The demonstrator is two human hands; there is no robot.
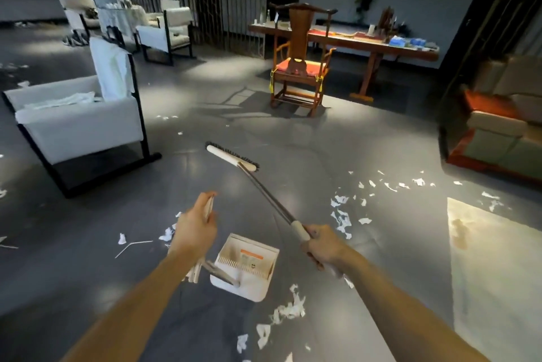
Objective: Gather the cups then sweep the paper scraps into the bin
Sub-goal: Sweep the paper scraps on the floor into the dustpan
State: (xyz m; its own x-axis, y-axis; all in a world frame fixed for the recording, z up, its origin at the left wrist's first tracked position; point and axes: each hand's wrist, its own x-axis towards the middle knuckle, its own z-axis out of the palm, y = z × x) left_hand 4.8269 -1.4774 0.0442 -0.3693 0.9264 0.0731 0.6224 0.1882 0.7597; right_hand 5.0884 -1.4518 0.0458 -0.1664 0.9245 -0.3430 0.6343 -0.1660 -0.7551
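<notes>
To the far left of our left grip [195,226] stands the white cushioned armchair [79,124]. That grip is curled round the slim white handle of the white plastic dustpan [245,266], which hangs low between both grips. Our right grip [322,247] wraps the pale sleeve of the metal-handled broom [264,191]. Torn white paper scraps [341,218] lie just right of it, and bare grey floor [308,141] opens ahead.

Open grey floor [322,138] between white armchair [82,127] left, wooden chair [299,68] ahead, sofa [498,127] right; dustpan [255,292] close below.
</notes>
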